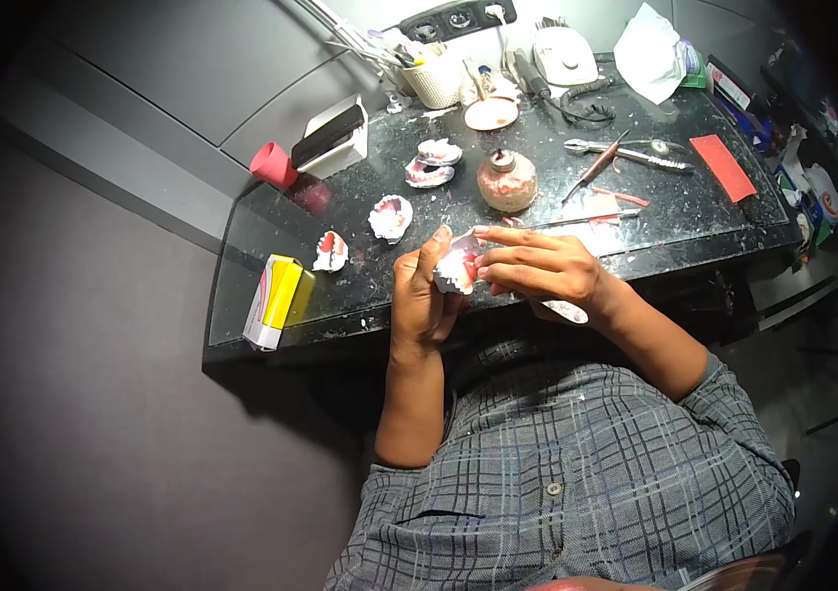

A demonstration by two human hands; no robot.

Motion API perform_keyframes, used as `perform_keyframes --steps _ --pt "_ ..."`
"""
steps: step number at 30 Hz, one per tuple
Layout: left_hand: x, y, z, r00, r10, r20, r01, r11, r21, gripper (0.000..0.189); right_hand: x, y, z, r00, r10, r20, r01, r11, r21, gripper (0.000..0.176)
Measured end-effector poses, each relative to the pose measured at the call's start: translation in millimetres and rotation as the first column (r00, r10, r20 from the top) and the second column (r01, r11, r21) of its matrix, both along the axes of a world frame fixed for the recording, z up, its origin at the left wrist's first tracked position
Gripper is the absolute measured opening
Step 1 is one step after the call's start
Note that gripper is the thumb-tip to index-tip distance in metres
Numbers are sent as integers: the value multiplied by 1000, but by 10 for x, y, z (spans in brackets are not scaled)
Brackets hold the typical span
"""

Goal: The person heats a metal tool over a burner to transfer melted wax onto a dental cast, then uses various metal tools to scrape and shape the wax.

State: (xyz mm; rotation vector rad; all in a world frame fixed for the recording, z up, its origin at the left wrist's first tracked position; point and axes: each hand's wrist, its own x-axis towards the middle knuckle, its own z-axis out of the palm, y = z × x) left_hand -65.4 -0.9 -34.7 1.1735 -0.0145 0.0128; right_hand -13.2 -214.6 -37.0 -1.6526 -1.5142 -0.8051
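Note:
My left hand (420, 290) grips a white dental cast (455, 271) with pink-red wax on it, above the table's front edge. From the right, my right hand (543, 264) reaches over the cast, its fingertips touching the wax side. Under that hand a white, rounded piece with dark spots (567, 311) sticks out; whether the hand holds it is hidden. Further casts with red wax stand near my hands: a small one (331, 252), a rounded one (391, 218) and a paired set (433, 163).
A round wax-spattered burner (506, 181) stands just beyond my hands. Carving tools (597, 165) and a red wax sheet (722, 168) lie to the right. At left are a yellow-white box (272, 301) and a pink cup (274, 165). A brush holder (434, 83) stands behind.

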Motion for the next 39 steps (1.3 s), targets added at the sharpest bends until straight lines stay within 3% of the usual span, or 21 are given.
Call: perform_keyframes --steps 11,32,39 --pt "3 -4 -19 1000 0 17 0 1000 -3 38 -18 10 -2 999 2 -39 -1 1000 21 24" --pt "19 0 -94 998 53 42 -46 986 -161 33 -79 53 53 994 7 -112 4 994 105 22" --pt "21 -58 -33 995 98 -31 -102 976 -194 36 -87 85 55 992 5 -124 13 990 143 22"
